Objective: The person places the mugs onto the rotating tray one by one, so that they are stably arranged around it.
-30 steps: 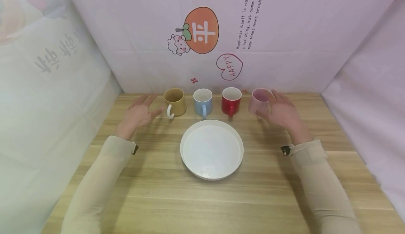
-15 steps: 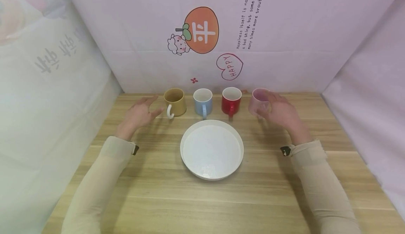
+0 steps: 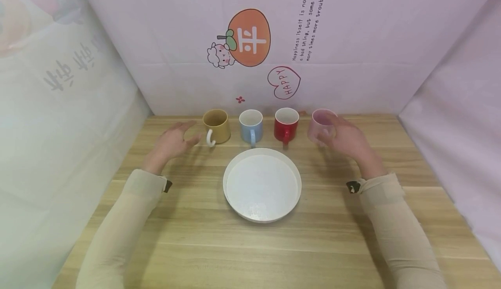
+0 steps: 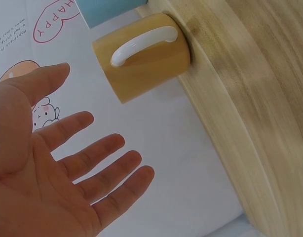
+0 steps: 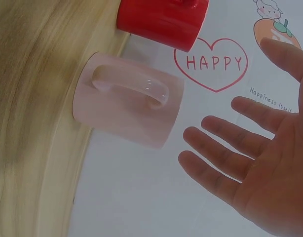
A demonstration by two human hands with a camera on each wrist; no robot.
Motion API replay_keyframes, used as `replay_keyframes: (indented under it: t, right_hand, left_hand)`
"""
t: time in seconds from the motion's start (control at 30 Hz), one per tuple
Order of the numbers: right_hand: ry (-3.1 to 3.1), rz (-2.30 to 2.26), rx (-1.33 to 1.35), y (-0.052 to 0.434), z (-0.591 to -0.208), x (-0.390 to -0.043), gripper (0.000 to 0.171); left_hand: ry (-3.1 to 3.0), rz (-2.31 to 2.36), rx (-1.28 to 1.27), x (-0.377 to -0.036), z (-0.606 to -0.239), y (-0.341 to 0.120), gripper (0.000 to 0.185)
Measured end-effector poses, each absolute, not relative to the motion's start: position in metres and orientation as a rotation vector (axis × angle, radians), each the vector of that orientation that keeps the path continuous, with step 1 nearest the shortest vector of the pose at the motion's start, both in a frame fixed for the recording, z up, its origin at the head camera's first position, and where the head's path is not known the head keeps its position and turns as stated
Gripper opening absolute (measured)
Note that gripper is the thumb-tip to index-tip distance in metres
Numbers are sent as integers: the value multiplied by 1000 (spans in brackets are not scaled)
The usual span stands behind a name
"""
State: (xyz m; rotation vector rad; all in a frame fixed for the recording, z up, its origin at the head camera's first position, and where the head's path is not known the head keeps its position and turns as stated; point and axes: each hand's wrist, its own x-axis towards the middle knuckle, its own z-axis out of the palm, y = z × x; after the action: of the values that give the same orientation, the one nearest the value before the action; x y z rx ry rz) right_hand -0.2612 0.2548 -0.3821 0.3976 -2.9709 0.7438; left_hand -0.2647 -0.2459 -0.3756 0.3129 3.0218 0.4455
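My left hand [image 3: 171,144] hovers to the left of a mustard-yellow mug [image 3: 217,128] with a white handle. In the left wrist view its fingers are spread and apart from that mug [image 4: 141,74]. Over on the right, my right hand [image 3: 348,139] hangs beside a pink mug [image 3: 314,129] and hides part of it from the head camera. The right wrist view shows a gap between those spread fingers and the pink mug [image 5: 127,108]. A light-blue mug [image 3: 251,128] and a red mug [image 3: 283,130] stand between the other two, handles facing me.
A round white tray [image 3: 262,189] with a low rim lies on the wooden table [image 3: 235,258], just in front of the mugs. Behind the row rises a white printed cloth [image 3: 176,80]. More pale cloth [image 3: 462,119] walls off both sides.
The left hand has drawn slightly away from the yellow mug and its fingers look a little more bent. The right hand has shifted only slightly; mugs and tray stay put.
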Motion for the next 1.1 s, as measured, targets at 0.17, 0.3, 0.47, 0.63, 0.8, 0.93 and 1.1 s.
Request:
replay_keyframes:
  t: [0.17,0.3,0.47,0.63,0.8,0.93,1.1]
  right_hand:
    - [-2968,790,380,255,-385,-261,55]
    - [-2986,874,348,254,-385,-261,57]
    - [-3014,932,324,254,-384,-260,60]
    - [-3021,919,335,254,-384,-261,63]
    - [-3001,931,378,253,-386,-262,63]
    - [-2998,971,378,252,-389,-263,62]
    - [-2998,993,393,250,-389,-264,60]
  left_hand:
    - [3010,470,334,-263,-376,-245,67]
    - [3001,498,342,-262,-376,-244,67]
    - [2998,531,363,-264,-377,-244,66]
    - [2994,531,391,-267,-379,-244,65]
    - [2986,552,414,-267,-380,-244,64]
    - [2967,602,418,-266,-382,-244,65]
    - [2942,639,416,-264,-385,-245,65]
